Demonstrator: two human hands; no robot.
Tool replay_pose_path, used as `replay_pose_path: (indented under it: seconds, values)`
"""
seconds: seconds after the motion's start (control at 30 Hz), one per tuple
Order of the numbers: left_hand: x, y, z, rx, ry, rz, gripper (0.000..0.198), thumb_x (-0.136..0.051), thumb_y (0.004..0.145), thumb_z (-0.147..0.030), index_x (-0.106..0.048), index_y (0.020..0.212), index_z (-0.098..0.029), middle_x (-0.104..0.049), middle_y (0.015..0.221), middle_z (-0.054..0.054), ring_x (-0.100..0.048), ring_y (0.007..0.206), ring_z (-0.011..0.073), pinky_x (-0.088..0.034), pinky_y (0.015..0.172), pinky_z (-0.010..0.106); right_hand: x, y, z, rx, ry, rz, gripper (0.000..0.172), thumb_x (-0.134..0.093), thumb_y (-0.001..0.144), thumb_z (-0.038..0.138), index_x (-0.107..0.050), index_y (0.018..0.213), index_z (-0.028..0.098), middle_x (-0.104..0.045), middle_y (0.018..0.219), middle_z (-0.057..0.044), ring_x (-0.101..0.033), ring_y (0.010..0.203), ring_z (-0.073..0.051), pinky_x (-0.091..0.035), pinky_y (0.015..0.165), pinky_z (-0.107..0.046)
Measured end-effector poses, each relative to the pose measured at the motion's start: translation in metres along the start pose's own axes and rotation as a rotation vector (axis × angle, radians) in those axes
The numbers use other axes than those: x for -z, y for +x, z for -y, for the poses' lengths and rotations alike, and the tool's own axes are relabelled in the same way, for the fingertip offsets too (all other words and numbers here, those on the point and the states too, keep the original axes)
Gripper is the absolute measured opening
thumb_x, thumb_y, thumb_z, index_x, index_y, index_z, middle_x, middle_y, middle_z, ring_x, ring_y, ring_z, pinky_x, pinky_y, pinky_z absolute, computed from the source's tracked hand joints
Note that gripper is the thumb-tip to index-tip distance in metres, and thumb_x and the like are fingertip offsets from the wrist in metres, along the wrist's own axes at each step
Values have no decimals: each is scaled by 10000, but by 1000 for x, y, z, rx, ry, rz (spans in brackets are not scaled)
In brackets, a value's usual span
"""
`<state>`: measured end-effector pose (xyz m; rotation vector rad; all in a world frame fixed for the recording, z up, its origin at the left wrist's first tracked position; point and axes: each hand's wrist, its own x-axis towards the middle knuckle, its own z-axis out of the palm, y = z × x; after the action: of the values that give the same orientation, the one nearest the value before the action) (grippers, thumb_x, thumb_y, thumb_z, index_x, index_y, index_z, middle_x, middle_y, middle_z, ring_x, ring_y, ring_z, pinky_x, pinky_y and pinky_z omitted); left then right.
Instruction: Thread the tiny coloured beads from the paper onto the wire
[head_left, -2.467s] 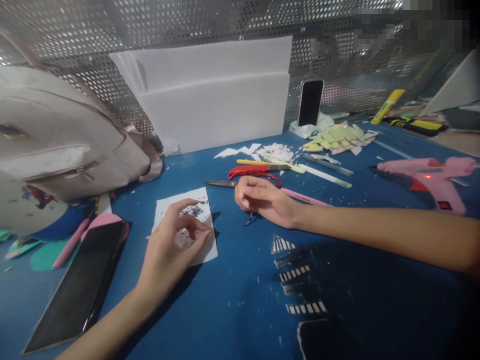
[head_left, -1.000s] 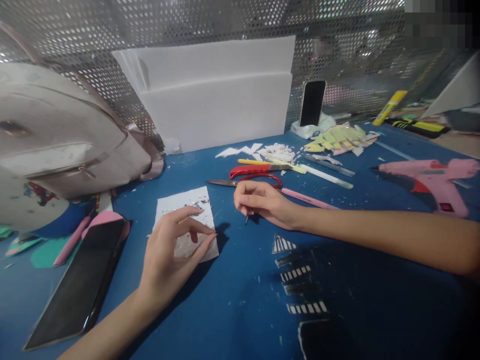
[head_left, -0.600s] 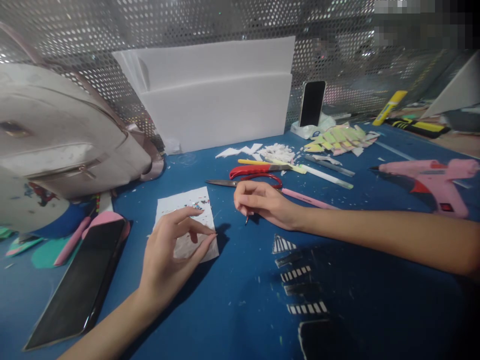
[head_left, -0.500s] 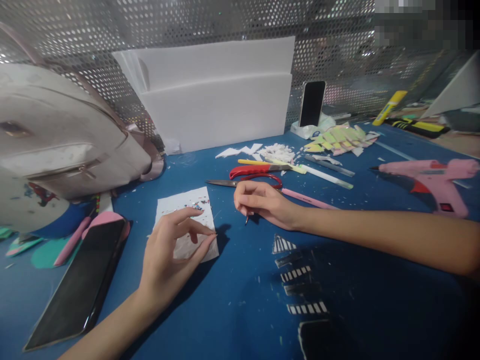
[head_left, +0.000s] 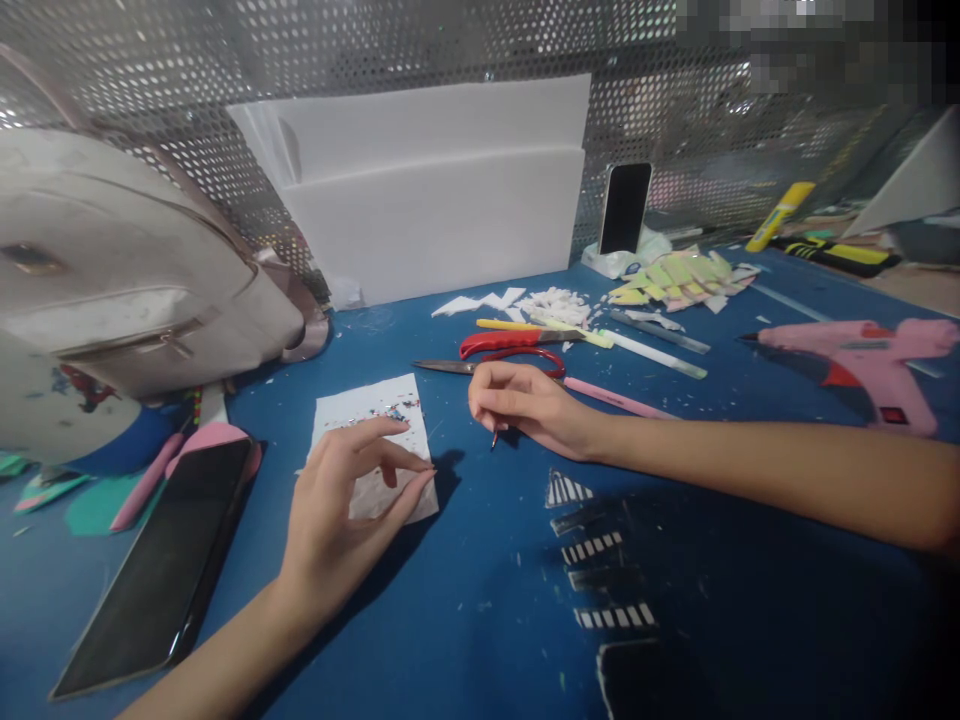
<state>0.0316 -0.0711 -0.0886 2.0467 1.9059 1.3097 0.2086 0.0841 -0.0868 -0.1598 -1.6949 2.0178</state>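
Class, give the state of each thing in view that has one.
Left hand: thumb and fingertip together
Right hand: pinching a thin red strand
Paper: flat, strewn with tiny bits
Scissors: flat, blades seemingly closed
Phone: propped upright, screen dark
Glue gun: on its side, power unclear
Backpack: upright, front zip seemingly closed
Striped pieces: laid in a column

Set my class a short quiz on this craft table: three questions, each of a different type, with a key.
1. True or false: the small coloured bits lie on the white sheet.
2. What colour is the glue gun? A) green B) pink C) blue
3. Is the left hand or the right hand nearer the striped triangle?

Key: 1. True. 2. B. 3. The right hand, from which a thin reddish item pokes.
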Motion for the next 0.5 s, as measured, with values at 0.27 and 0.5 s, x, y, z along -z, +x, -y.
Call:
replay_pose_path:
  seconds: [0.27,0.5]
  values:
    - [0,0,-1,12,-6,6,419,-663,802,-173,-481,1167,-270,-716,806,0,-710,723,215,-525,734,413,1,1,-1,3,-5,9,176,-623,865,285,-591,756,151,-520,682,22,-473,621,-85,-362,579,-210]
    - [1,1,-2,5,11,-3,417,-667,800,-174,-486,1166,-265,-714,813,3,-702,719,210,-517,752,412,1,0,-1,-2,-9,7,178,-621,866,291,-590,762,151,-514,681,22,-471,616,-85,-338,561,-216]
